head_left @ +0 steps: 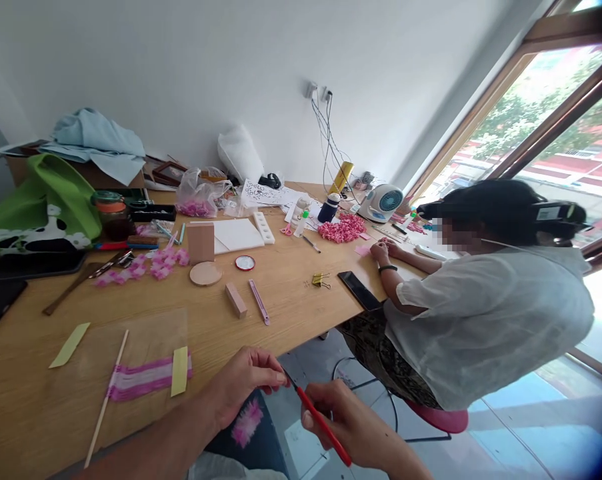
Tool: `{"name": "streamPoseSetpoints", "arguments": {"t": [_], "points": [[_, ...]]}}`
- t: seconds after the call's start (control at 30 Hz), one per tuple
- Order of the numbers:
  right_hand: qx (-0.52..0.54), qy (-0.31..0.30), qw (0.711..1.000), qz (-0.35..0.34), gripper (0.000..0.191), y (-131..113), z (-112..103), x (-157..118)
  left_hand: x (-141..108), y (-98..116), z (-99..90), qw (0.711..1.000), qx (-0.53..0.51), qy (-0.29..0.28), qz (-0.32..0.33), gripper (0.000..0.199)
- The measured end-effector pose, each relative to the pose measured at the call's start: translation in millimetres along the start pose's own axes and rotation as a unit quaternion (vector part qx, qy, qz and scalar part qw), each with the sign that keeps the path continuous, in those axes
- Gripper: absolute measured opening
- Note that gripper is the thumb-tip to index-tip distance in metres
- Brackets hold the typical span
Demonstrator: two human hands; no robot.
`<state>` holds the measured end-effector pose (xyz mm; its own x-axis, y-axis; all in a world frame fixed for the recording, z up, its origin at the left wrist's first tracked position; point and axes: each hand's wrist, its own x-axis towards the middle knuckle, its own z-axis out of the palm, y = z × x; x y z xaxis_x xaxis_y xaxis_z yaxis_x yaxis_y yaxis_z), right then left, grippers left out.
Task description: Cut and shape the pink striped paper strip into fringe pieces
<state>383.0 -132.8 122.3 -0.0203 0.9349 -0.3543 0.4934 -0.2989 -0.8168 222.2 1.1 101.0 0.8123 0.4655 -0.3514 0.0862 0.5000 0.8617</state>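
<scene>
Over the table's front edge, my left hand is closed in a pinch. Whatever lies between its fingertips is too small to make out. My right hand grips a slim red-handled tool, whose thin dark metal tip reaches the left fingertips; its exact kind is unclear. Below my left wrist, a fluffy pink and white piece rests on dark fabric at my lap. On the table to the left lies a pink and white striped strip, crossed by a wooden stick and a pale yellow paper slip.
A pinkish block and a lilac craft knife lie ahead on the table. Beyond are a round disc, yellow binder clips and a black phone. Another person sits at the right.
</scene>
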Motion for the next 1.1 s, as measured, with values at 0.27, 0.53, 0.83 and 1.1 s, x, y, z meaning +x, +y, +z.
{"name": "streamPoseSetpoints", "arguments": {"t": [0.27, 0.53, 0.83, 1.1], "points": [[0.024, 0.044, 0.999, 0.012, 0.04, 18.1, 11.6, -17.2, 8.4, -6.8, 12.1, 0.999, 0.011, -0.015, -0.027, 0.013], [0.046, 0.133, 0.987, 0.075, 0.044, 48.3, 30.7, -50.0, 26.1, -27.9, 37.8, 0.996, 0.037, -0.052, -0.069, 0.013], [0.2, 0.21, 0.95, 0.116, 0.055, 69.0, 54.9, -56.6, 35.4, -35.8, 39.8, 0.995, 0.04, -0.032, -0.081, 0.031], [0.172, 0.204, 0.959, 0.092, 0.056, 76.6, 59.8, -16.8, 20.2, -9.8, 9.3, 0.996, -0.067, 0.06, -0.001, 0.031]]}}
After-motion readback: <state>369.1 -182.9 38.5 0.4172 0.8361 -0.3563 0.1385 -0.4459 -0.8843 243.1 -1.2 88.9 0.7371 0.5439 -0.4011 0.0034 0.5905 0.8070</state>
